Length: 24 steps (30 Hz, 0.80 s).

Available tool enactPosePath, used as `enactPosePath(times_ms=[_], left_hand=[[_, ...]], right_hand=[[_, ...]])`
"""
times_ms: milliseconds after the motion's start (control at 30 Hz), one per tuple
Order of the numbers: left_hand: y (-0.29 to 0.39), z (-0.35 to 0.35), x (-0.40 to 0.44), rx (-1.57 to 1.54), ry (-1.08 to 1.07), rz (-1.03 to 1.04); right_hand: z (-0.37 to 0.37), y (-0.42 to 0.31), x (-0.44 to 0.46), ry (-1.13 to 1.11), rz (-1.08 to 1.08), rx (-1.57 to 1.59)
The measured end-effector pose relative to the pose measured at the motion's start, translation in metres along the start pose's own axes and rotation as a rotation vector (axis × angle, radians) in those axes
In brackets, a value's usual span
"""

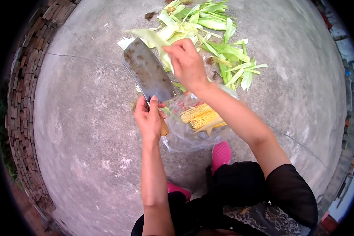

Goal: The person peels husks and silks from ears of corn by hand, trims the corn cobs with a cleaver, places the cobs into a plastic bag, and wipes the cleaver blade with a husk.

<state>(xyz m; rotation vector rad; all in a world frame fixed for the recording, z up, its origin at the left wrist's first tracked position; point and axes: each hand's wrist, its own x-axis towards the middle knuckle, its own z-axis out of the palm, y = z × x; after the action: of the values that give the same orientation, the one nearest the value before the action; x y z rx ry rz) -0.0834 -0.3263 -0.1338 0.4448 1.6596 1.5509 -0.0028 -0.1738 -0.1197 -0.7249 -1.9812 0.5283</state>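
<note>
My left hand [147, 120] is closed around a cleaver [147, 70] where the blade meets the wooden handle. The broad, stained blade tilts up and away to the left. My right hand [188, 65] pinches a pale green corn husk leaf [155, 41], which hangs beside and partly behind the blade's upper edge. Below the right forearm, several yellow ears of corn [200, 117] lie in a clear plastic bag [181, 139]; the forearm covers part of them.
Stripped corn husks [232, 59] are strewn over the concrete ground [86, 118] ahead. A stacked brick border [23, 110] runs along the left. My feet in pink shoes [222, 154] stand close behind the bag.
</note>
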Motion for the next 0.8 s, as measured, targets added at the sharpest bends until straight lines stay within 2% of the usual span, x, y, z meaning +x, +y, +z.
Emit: enactPosePath(times_ms=[33, 100, 233, 300, 367, 433, 467, 500, 567, 633, 667, 700, 767, 800], left_hand=[[0.0, 0.0, 0.003, 0.001, 0.045, 0.023], [0.003, 0.001, 0.005, 0.001, 0.042, 0.026], [0.008, 0.0, 0.002, -0.025, 0.114, 0.083], [0.009, 0.0, 0.004, -0.129, 0.187, 0.148], [0.007, -0.003, 0.004, -0.102, 0.205, 0.153], [0.009, -0.002, 0.008, -0.121, 0.203, 0.128], [0.01, -0.002, 0.009, -0.121, 0.202, 0.132], [0.01, -0.001, 0.008, -0.138, 0.2, 0.121], [0.012, -0.004, 0.007, -0.154, 0.204, 0.113], [0.017, -0.009, 0.003, -0.399, 0.143, 0.076], [0.025, -0.012, 0.0, -0.525, 0.052, 0.022], [0.024, -0.016, 0.001, -0.523, 0.063, 0.022], [0.023, -0.02, 0.006, -1.626, -0.375, -0.326], [0.026, -0.02, 0.005, -1.809, -0.457, -0.373]], right_hand=[[0.003, -0.015, -0.014, 0.001, 0.0, -0.004], [0.011, -0.035, -0.042, -0.211, -0.107, 0.179], [0.014, 0.014, -0.047, -0.149, -0.048, 0.047], [0.01, 0.04, -0.045, -0.12, 0.128, -0.111], [0.006, 0.005, -0.037, -0.082, 0.109, -0.047], [0.008, -0.033, -0.037, -0.134, -0.036, 0.169], [0.012, -0.036, -0.043, -0.206, -0.134, 0.203], [0.014, -0.028, -0.044, -0.203, -0.134, 0.205], [0.016, 0.007, -0.041, -0.205, 0.001, -0.062], [0.004, 0.034, -0.037, -0.218, 0.086, -0.139], [-0.006, 0.032, -0.028, -0.139, 0.17, -0.077], [-0.011, 0.026, -0.021, -0.067, 0.256, -0.014], [-0.015, 0.004, -0.015, -0.053, 0.278, 0.107], [-0.016, -0.009, -0.014, -0.035, 0.302, 0.223]])
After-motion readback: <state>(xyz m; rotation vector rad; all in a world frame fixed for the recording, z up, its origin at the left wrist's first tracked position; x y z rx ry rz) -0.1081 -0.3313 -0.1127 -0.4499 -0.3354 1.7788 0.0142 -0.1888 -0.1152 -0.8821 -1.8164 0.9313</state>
